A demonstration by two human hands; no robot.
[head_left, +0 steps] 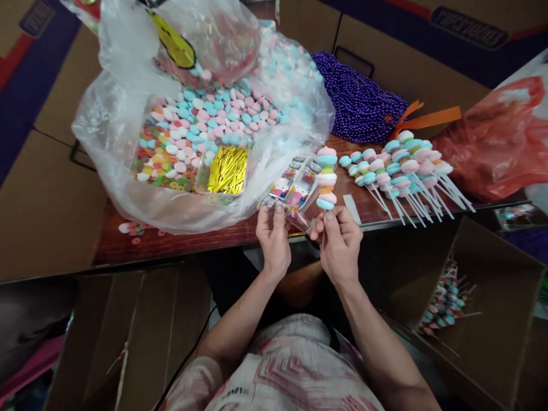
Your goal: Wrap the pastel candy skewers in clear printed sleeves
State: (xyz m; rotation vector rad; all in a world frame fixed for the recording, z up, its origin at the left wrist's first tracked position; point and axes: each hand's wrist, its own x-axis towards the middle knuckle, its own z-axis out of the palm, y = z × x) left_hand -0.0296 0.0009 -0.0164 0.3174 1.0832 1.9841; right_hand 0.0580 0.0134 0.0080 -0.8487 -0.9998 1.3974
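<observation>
My right hand [339, 242] is closed on the stick of a candy skewer [327, 177], a stack of pink, blue, yellow and green discs held upright over the table's front edge. My left hand [274, 237] pinches a small clear printed wrapper bag [295, 201] just left of the skewer. A stack of similar wrapper bags [299, 174] lies behind it on the red table [180, 240]. A pile of finished skewers [400, 165] lies to the right.
A big clear plastic bag [128, 142] holds loose pastel candy discs [214, 123] and a tub of gold twist ties [226, 169]. Purple beads [359, 105] and a red bag [500, 142] sit at the back right. A cardboard box [483, 302] with wrapped skewers stands low right.
</observation>
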